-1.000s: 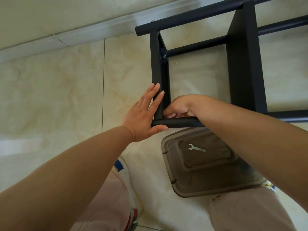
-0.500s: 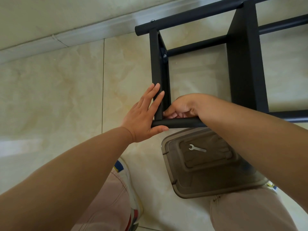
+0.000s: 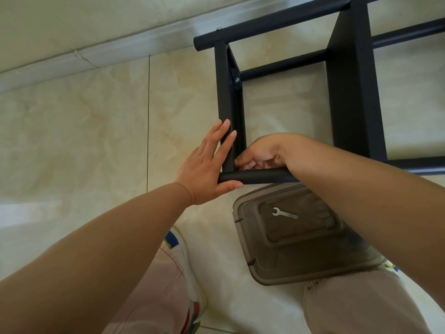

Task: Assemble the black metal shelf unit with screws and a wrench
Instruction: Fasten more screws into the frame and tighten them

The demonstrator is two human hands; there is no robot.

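Nearest the camera: two knees in pale pink trousers, a white sneaker (image 3: 190, 280) with blue, yellow and red trim under the left forearm, all on a beige tiled floor (image 3: 79, 145).

Below the right forearm, just under both hands, sits a smoky translucent plastic container (image 3: 298, 251) on the floor, lid on. A small silver wrench (image 3: 284, 213) lies flat in the recessed panel of that lid, apart from both hands. Contents inside the container cannot be made out through the tinted plastic.

Left hand (image 3: 207, 165): flat and open, fingers straight and together, pressed against the outer side of the black upright bar (image 3: 225, 97); thumb tucked under the end of the near horizontal tube (image 3: 255, 177), touching it.

Right hand (image 3: 260, 153): fingers curled into the inside corner where upright bar and near tube meet, just right of the left hand's fingers. What the fingertips pinch is hidden; cannot tell if they hold a screw.

The black metal shelf unit (image 3: 354, 83) lies on the floor beyond and right of the hands. A silver bolt head (image 3: 237, 80) shows on a bracket up the upright bar, beyond the left fingertips; another bolt (image 3: 219, 29) tops the far tube (image 3: 265, 27). A wide black panel stands right of the right hand.

Farthest: a pale baseboard (image 3: 96, 56) along the wall.
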